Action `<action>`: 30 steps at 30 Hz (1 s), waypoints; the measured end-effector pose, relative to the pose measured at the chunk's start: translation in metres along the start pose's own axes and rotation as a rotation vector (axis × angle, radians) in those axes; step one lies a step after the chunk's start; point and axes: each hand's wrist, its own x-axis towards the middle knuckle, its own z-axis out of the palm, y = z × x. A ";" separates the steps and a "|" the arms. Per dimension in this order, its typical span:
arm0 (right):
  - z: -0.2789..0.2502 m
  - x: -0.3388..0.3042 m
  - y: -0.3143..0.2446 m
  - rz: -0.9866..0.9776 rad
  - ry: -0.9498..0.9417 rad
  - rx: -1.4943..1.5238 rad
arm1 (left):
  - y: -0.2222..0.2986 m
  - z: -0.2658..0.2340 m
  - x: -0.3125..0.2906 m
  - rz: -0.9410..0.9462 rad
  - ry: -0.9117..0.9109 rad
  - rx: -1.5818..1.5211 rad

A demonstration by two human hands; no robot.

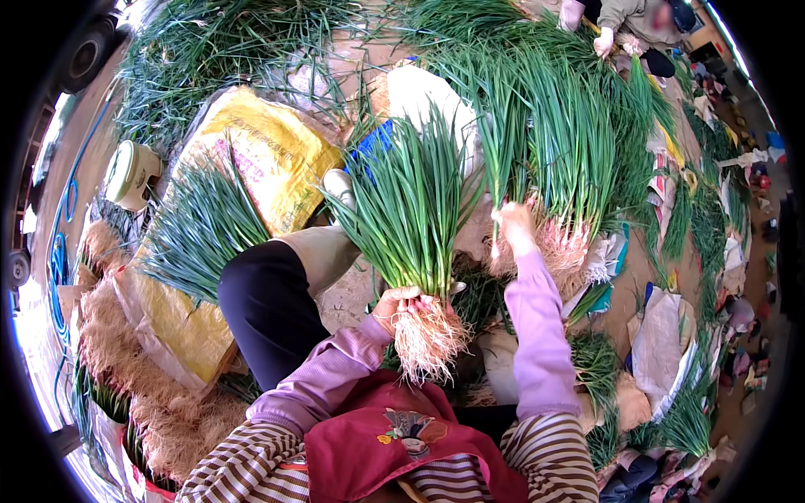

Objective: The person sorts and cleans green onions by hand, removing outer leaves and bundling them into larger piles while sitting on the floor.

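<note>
My left hand point(392, 308) is closed around the base of a thick bunch of scallions point(412, 210). Its green leaves fan upward and away from me, and its pale roots hang below my fingers. To the right, my right hand point(515, 225) is closed on a few scallion stalks point(498, 151) at the near edge of a large pile of scallions point(579, 126). Roots poke out just under that hand. The pile's roots point(560, 247) face me.
Left of my bent knee, a yellow sack point(277, 159) lies beside more scallions point(201, 226). Rows of roots point(113, 335) line the lower left. A white bucket point(132, 174) and blue hose point(59, 260) are farther left. Another person's hand point(604, 42) works at upper right.
</note>
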 end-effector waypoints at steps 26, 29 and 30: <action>0.009 -0.052 0.022 0.065 0.281 -0.157 | 0.012 0.003 -0.005 -0.082 -0.104 0.018; 0.003 0.010 0.050 -0.109 0.391 -0.642 | 0.008 0.005 0.000 -0.126 -0.100 -0.095; 0.006 0.032 0.073 -0.229 0.434 -0.791 | 0.003 0.012 -0.001 0.011 0.072 0.012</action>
